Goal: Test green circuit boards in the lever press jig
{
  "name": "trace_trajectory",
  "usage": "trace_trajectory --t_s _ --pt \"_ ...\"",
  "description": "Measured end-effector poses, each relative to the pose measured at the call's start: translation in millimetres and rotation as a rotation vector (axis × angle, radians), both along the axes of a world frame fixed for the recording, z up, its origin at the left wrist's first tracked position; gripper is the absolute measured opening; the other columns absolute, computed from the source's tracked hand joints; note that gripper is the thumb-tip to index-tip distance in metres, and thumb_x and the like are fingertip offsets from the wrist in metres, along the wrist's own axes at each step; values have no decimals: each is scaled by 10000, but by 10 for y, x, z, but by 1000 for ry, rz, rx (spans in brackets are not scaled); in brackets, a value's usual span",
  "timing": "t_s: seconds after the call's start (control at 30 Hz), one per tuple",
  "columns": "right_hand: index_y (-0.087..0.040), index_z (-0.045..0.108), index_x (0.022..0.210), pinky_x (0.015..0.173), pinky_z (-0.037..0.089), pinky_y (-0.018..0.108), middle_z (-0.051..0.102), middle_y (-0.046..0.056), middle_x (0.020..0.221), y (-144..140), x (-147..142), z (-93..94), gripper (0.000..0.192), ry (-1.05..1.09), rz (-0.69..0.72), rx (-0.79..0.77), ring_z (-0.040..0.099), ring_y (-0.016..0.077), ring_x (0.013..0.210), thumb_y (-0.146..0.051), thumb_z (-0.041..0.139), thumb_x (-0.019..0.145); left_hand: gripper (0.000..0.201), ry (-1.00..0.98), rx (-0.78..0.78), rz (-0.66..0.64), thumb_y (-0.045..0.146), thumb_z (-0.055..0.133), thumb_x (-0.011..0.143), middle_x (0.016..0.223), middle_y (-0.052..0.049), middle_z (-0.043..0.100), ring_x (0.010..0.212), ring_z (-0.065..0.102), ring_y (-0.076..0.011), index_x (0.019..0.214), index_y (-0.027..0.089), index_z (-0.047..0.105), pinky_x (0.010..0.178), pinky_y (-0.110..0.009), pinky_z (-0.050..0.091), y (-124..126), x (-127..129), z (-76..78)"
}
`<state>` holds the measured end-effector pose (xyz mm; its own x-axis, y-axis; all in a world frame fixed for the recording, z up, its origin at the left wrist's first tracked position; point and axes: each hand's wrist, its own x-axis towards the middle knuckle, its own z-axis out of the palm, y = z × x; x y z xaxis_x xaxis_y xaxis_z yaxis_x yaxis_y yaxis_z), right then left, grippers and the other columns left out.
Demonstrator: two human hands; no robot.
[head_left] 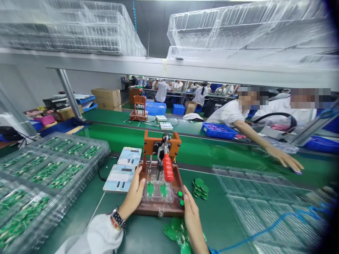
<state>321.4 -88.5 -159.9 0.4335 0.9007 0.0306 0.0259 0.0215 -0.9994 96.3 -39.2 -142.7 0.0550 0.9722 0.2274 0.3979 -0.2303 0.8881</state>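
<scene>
A test fixture with an orange toggle-clamp frame (148, 145) on a brown wooden base (149, 210) stands in front of me. Its red clamp handle (168, 168) points down toward me. Under the clear plate (159, 195) lie two green circuit boards (150, 189). My left hand (134, 194) rests along the base's left side, fingers stretched out. On the opposite side, my right hand (192, 213) lies against the edge beside two green buttons (180, 198), fingers extended. Loose green boards (173, 231) lie partly behind my right wrist, and a small pile of green boards (200, 188) is farther back.
Two white meter boxes (116, 178) sit left of the fixture. Clear trays (66, 187) of green boards fill the left; more clear trays (265, 201) lie right. A blue coiled cord (254, 236) crosses the lower right. A co-worker's hand (286, 158) reaches over the green conveyor (201, 148).
</scene>
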Motion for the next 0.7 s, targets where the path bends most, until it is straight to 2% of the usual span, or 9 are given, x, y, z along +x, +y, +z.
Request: trace_trajectory --t_s 0.13,0.3,0.5,0.7 --pt "-130 547 1290 1142 272 426 502 103 1365 -26 -33 14 772 -7 -8 -27 406 278 1322 -702 462 779 579 -22 -7 -35 526 275 943 1556 14 168 1430 106 -165 1477 343 147 1189 -373 138 -24 -5 82" --pt "-137 510 1325 1153 253 416 472 87 1392 -67 -59 4 780 26 4 -49 375 270 1344 -694 476 780 607 -50 -49 -44 549 297 929 1559 0 162 1434 92 -177 1469 306 163 1192 -378 118 -21 -6 87" --pt "-125 501 1326 1166 222 412 449 88 1411 -110 -84 -16 781 10 -26 -58 362 263 1352 -684 484 781 590 -101 -27 -32 542 316 927 1541 -52 221 1428 158 -193 1436 260 219 1186 -403 129 27 0 54" --pt "-119 521 1307 1146 268 397 480 104 1386 -125 -97 -10 731 -73 -30 0 387 253 1337 -651 465 809 523 -99 7 7 514 286 942 1504 -59 309 1401 253 -201 1404 267 284 1166 -392 217 55 -25 -1"
